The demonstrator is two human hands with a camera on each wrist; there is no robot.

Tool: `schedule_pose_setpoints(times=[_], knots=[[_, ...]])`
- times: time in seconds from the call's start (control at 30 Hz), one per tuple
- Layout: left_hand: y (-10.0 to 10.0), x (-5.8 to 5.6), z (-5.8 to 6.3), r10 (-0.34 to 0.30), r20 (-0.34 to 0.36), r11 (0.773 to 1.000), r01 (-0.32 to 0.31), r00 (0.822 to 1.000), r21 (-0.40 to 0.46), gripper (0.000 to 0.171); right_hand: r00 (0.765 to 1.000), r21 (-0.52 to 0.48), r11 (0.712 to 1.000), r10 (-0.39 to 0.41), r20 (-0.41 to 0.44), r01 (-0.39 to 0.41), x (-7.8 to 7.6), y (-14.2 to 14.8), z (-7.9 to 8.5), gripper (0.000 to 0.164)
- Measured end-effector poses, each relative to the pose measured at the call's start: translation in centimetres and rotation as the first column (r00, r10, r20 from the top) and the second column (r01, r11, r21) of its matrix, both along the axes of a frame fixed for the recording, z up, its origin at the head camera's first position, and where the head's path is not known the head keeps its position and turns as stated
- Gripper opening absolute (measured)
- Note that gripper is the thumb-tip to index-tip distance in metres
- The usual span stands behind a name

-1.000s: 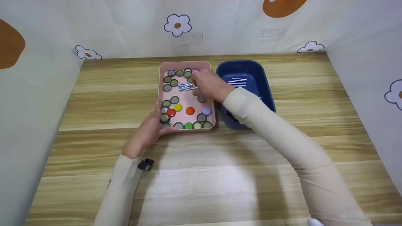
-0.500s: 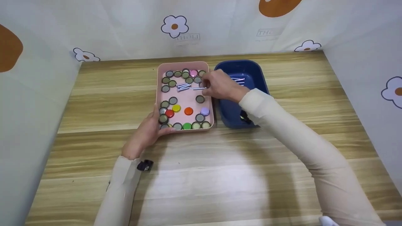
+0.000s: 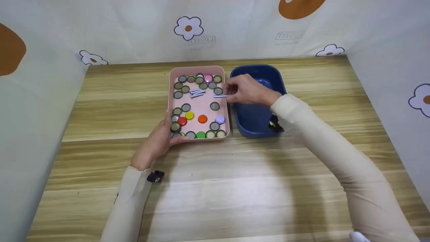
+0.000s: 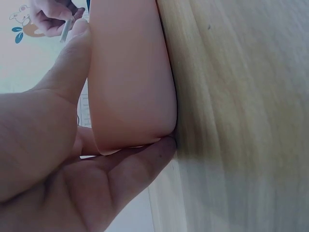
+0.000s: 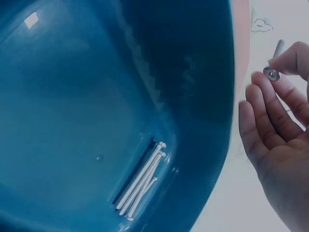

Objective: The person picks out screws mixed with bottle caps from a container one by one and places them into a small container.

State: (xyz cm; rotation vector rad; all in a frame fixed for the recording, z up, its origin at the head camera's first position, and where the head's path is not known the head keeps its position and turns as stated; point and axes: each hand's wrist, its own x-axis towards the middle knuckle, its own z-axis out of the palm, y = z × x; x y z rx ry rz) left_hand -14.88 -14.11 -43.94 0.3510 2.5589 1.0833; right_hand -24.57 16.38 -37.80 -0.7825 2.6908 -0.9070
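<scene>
My left hand (image 3: 156, 143) grips the near-left corner of a shallow pink tray (image 3: 198, 69), with the thumb over its front rim. In the left wrist view, fingers bend around the tray's corner (image 4: 130, 87), low by the table. Between thumb and fingertips, my right hand (image 3: 248, 89) pinches a silver screw (image 3: 219, 96), which points left over the tray's right rim. The screw's round head (image 5: 272, 73) faces the right wrist camera. Several more screws (image 3: 197, 93) lie bunched inside the tray among bottle caps (image 3: 202, 119). Others (image 5: 137, 183) lie in the deep blue bin (image 5: 72, 96).
Right beside the tray stands the blue bin (image 3: 257, 131), partly covered by the right hand. Both sit on a wood-grain table (image 3: 215, 188). Behind it hangs a pale sheet (image 3: 235, 30) with flower prints, and similar walls rise at left and right.
My right hand has drawn back to the right, from over the tray toward the blue bin, carrying one screw away from the bunch. My left hand stays on the tray's corner.
</scene>
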Motion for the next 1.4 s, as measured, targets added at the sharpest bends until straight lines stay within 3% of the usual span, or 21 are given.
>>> schedule_pose_setpoints(times=[0.07,0.53,0.73,0.97,1.23,1.4], knots=[[0.0,-0.1,-0.1,0.012,0.011,1.000,-0.012,1.000,0.027,0.106,1.000,0.003,1.000,-0.002,0.002,0.002,0.0,0.5,-0.2,0.013],[0.2,0.0,0.0,0.001,0.019,1.000,-0.001,1.000,0.009,0.113,0.998,0.059,0.998,-0.024,0.059,0.021,-0.9,3.4,0.2,0.009],[0.1,-0.2,0.0,0.031,0.050,0.998,-0.034,0.998,0.053,0.101,0.993,0.023,0.999,-0.030,0.110,0.028,-1.5,4.3,0.5,0.009],[0.0,0.0,0.1,0.031,0.057,1.000,-0.031,0.998,0.001,0.115,0.993,0.020,0.999,-0.035,0.109,0.033,-1.9,5.0,0.0,0.008],[0.2,-0.2,0.1,0.059,0.123,0.993,-0.071,0.991,0.094,0.097,0.989,0.064,0.995,-0.085,0.125,0.078,-2.2,6.1,-0.4,0.009],[0.1,-0.2,0.1,0.050,0.101,0.995,-0.058,0.994,0.080,0.099,0.983,0.105,0.988,-0.130,0.130,0.117,-2.5,6.5,-1.0,0.008]])
